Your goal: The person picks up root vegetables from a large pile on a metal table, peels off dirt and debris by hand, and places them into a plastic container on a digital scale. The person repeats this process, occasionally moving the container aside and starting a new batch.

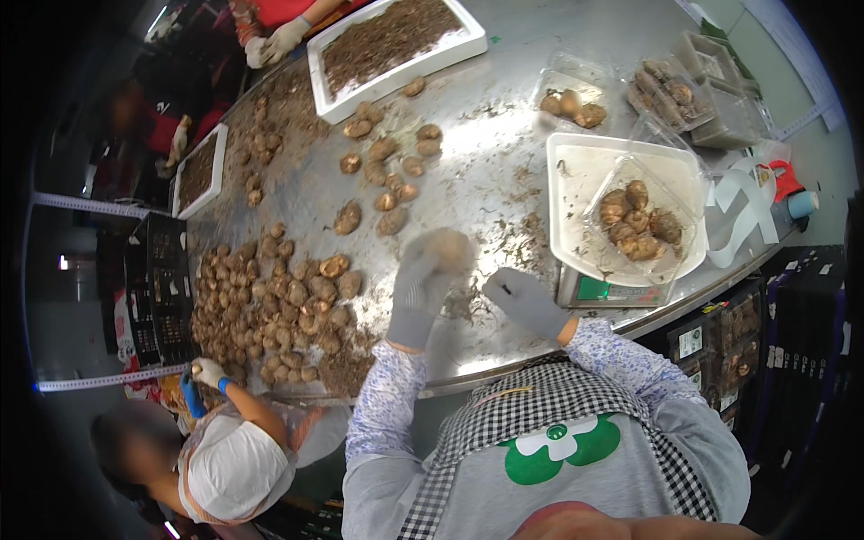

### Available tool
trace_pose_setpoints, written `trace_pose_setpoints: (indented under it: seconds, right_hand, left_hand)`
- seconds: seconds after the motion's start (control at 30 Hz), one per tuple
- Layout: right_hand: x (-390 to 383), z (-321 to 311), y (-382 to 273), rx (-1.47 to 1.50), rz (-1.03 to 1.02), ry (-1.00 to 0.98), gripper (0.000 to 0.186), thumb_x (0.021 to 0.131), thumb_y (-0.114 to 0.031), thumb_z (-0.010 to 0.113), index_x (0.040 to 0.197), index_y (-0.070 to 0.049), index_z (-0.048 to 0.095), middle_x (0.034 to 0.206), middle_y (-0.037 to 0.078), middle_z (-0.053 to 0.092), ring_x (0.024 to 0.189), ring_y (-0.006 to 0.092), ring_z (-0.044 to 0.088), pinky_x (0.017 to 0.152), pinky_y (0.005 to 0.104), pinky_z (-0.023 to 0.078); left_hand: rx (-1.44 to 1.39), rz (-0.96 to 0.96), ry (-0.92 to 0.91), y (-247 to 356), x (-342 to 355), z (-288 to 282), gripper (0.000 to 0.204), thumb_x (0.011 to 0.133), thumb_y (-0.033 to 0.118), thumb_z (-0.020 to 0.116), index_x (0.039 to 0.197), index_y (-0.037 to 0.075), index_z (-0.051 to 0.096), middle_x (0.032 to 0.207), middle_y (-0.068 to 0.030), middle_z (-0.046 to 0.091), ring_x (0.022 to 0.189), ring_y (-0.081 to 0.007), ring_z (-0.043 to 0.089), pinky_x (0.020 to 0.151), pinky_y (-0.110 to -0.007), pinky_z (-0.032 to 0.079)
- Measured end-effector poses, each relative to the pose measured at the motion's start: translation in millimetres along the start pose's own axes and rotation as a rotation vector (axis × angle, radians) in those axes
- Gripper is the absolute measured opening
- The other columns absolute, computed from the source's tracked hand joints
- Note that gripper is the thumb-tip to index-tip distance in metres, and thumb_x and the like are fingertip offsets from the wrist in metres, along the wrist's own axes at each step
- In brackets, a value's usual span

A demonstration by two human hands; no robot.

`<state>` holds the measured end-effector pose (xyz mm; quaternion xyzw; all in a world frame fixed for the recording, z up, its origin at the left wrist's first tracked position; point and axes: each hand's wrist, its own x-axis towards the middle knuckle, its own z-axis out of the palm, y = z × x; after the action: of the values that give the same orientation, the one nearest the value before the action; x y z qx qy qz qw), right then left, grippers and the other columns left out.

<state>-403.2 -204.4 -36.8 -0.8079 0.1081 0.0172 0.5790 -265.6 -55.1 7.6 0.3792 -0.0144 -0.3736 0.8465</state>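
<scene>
My gray-gloved left hand [423, 288] grips a brown tuber [450, 247], blurred, over the steel table. My gray-gloved right hand [517, 297] is just right of it, fingers curled around a small dark thing I cannot make out. Beside it, a white tray [567, 180] on a scale [594, 292] holds a clear plastic box with several tubers [639, 225]. A large pile of tubers [270, 306] covers the left of the steel table [486, 180], with more scattered beyond my left hand.
Soil-filled foam trays [391, 49] stand at the far side. Stacked plastic boxes [670, 90], white ribbon [747, 216] and crates [792, 360] are at the right. Co-workers' gloved hands [279, 45] show across the table; another co-worker [229, 459] works at lower left.
</scene>
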Motion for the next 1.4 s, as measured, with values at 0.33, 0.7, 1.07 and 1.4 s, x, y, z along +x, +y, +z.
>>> trace_pose_setpoints:
  seconds: [0.33,0.7,1.07,1.4]
  right_hand:
    - [-7,-11,-24,-0.13,-0.184,-0.118,0.062,0.09,-0.028,0.063,0.143,-0.007,0.04,0.137,0.022,0.045,0.128,0.0387,0.044,0.108,0.0455,0.037]
    - [6,-1,19,-0.11,-0.193,-0.101,0.035,0.09,-0.024,0.062,0.119,-0.004,0.06,0.119,0.017,0.059,0.109,0.0342,0.057,0.096,0.0423,0.046]
    - [29,7,-26,-0.12,-0.062,-0.174,0.041,0.094,-0.016,0.055,0.134,-0.014,0.055,0.105,0.017,0.067,0.091,0.0345,0.065,0.088,0.0438,0.051]
    - [39,45,-26,-0.043,-0.083,-0.019,0.034,0.092,-0.013,0.058,0.126,-0.009,0.058,0.097,0.014,0.07,0.085,0.0306,0.068,0.08,0.0388,0.054]
  left_hand:
    - [1.294,0.375,-0.133,-15,235,123,0.048,0.077,0.027,0.078,0.108,-0.005,0.06,0.108,-0.016,0.06,0.091,-0.0224,0.064,0.08,-0.031,0.053]
    - [1.455,0.563,0.0,-11,277,92,0.028,0.083,0.019,0.065,0.109,0.008,0.068,0.111,-0.0146,0.065,0.109,-0.0309,0.06,0.097,-0.039,0.046]
    - [0.912,0.562,0.795,193,124,-144,0.029,0.087,0.014,0.064,0.111,-0.002,0.066,0.099,-0.0133,0.069,0.091,-0.0222,0.064,0.082,-0.032,0.05]
    - [1.634,0.279,0.724,160,147,-151,0.055,0.088,0.028,0.063,0.135,0.003,0.051,0.123,-0.0198,0.063,0.115,-0.029,0.059,0.095,-0.037,0.047]
